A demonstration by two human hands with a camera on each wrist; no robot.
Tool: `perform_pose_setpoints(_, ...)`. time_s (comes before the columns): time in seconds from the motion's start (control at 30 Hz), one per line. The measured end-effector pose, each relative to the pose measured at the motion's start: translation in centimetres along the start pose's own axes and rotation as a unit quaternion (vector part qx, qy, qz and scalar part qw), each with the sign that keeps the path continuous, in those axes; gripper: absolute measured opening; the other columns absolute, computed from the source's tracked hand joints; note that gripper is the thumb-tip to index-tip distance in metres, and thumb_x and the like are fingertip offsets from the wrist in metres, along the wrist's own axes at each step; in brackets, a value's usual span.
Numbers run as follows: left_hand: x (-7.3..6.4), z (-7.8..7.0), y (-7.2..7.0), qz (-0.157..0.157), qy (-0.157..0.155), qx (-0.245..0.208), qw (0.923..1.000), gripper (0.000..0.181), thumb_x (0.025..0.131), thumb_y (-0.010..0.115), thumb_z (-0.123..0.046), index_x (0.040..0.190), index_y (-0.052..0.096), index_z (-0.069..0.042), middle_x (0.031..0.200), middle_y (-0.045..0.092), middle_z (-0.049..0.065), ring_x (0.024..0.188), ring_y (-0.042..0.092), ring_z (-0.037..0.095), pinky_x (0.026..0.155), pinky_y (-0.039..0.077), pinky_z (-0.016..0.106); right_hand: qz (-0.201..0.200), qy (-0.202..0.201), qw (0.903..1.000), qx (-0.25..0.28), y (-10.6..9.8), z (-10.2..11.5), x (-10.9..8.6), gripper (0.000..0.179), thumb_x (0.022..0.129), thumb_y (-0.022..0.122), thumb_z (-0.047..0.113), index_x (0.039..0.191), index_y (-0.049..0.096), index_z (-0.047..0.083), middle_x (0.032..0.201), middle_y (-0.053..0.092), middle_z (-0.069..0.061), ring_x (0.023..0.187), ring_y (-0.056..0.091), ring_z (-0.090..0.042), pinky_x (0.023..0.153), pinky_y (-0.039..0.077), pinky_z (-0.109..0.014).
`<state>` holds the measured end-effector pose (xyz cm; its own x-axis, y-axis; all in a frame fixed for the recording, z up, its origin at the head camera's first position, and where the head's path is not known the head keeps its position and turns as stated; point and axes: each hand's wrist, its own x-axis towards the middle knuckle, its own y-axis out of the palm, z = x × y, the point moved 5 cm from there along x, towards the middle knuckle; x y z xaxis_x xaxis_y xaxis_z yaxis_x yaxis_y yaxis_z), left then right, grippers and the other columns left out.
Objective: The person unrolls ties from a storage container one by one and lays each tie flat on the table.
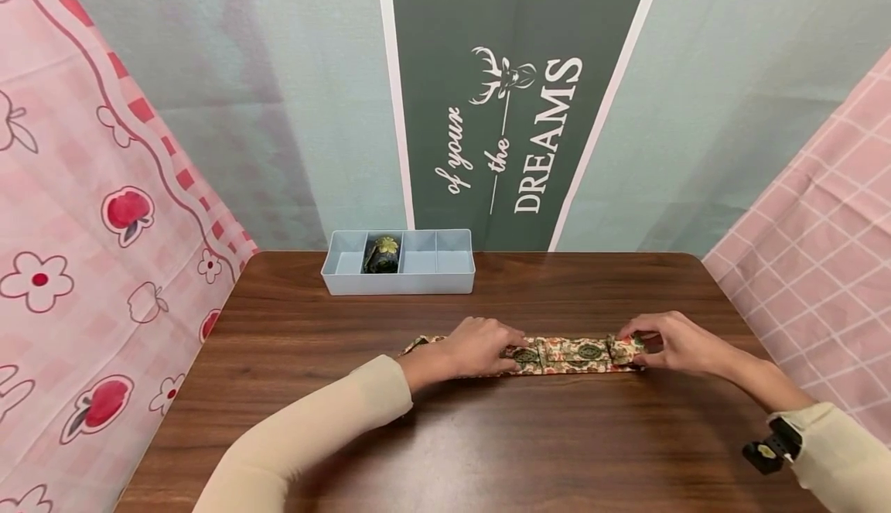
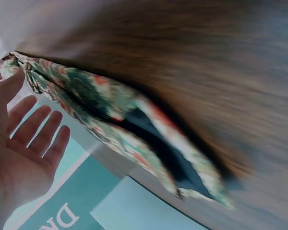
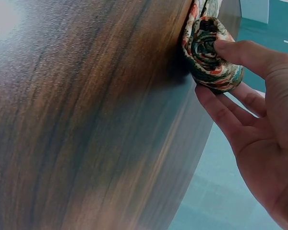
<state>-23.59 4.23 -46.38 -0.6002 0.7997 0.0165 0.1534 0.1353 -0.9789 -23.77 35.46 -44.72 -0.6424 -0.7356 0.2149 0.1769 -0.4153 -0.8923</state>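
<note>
A floral necktie [image 1: 578, 352] in cream, green and red lies lengthwise on the table. Its right end is wound into a small roll [image 3: 209, 52], which my right hand [image 1: 678, 343] pinches; the thumb presses the coil's side in the right wrist view. Over the middle of the strip is my left hand [image 1: 476, 347], fingers loosely extended and thumb at the fabric. The left wrist view shows that hand's spread fingers [image 2: 38, 124] beside the necktie and a dark lining [image 2: 168, 148] at its far left end. Part of the strip is hidden under the left hand and forearm.
At the back left of the wooden table [image 1: 487, 436] stands a pale blue divided box [image 1: 397, 285]. One compartment holds a dark rolled cloth [image 1: 382, 256] with a yellow leaf-like pattern. Curtains hang around the table's back and sides.
</note>
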Motion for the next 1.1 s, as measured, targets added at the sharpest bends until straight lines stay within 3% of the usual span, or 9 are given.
perform_pose_setpoints(0.17,1.4,-1.0,0.3,-0.003,0.006,-0.011,0.9999,0.049,0.100,0.074,-0.043,0.145,0.068,-0.025,0.154,0.059,-0.003,0.124,0.070,0.019,0.084,0.063,0.041,-0.006,0.012,0.9997,-0.018,0.0,0.1,0.3,0.036,0.078,0.094,0.008,0.108,0.078,0.019,0.105,0.075,0.006,0.095,0.072,-0.006,0.068,0.062,-0.026)
perform_pose_setpoints(0.33,2.7,-1.5,0.9,0.002,0.011,-0.015,0.9998,0.051,0.101,0.073,-0.042,0.149,0.065,-0.026,0.157,0.057,-0.003,0.124,0.069,0.017,0.086,0.063,0.039,-0.028,0.023,0.9981,-0.050,0.3,0.1,0.7,0.029,0.078,0.096,0.021,0.100,0.077,0.023,0.099,0.072,0.014,0.086,0.068,0.000,0.066,0.059,-0.022)
perform_pose_setpoints(0.57,3.9,-2.3,1.1,0.010,0.016,-0.010,0.9998,0.050,0.102,0.071,-0.044,0.149,0.064,-0.029,0.155,0.057,-0.007,0.123,0.069,0.015,0.086,0.062,0.036,-0.041,0.012,0.9973,-0.061,0.3,0.2,1.0,0.036,0.072,0.099,0.018,0.093,0.070,0.025,0.085,0.065,0.017,0.065,0.050,0.005,0.055,0.039,-0.011)
perform_pose_setpoints(0.7,4.4,-2.8,1.5,0.020,0.019,0.001,0.9996,0.046,0.103,0.069,-0.044,0.147,0.066,-0.030,0.155,0.058,-0.010,0.124,0.069,0.014,0.088,0.062,0.035,-0.032,0.015,0.9980,-0.052,0.4,0.1,1.1,0.036,0.073,0.098,0.016,0.093,0.069,0.025,0.078,0.059,0.019,0.062,0.044,0.004,0.054,0.035,-0.010)
perform_pose_setpoints(0.87,4.5,-2.9,2.2,0.041,0.007,0.015,0.9990,0.044,0.104,0.067,-0.044,0.147,0.065,-0.034,0.154,0.057,-0.013,0.119,0.071,0.014,0.087,0.061,0.032,-0.026,0.004,0.9982,-0.054,0.5,0.2,1.1,0.038,0.073,0.097,0.010,0.103,0.075,0.020,0.092,0.071,0.012,0.069,0.052,0.005,0.058,0.038,-0.011)
perform_pose_setpoints(1.1,4.6,-2.7,2.6,0.032,-0.005,0.021,0.9992,0.046,0.103,0.069,-0.043,0.148,0.063,-0.032,0.152,0.058,-0.011,0.113,0.074,0.016,0.080,0.062,0.031,-0.011,-0.050,0.9984,-0.025,0.4,0.3,1.2,0.038,0.076,0.090,-0.002,0.110,0.080,0.012,0.102,0.075,0.002,0.074,0.058,0.004,0.058,0.043,-0.011)
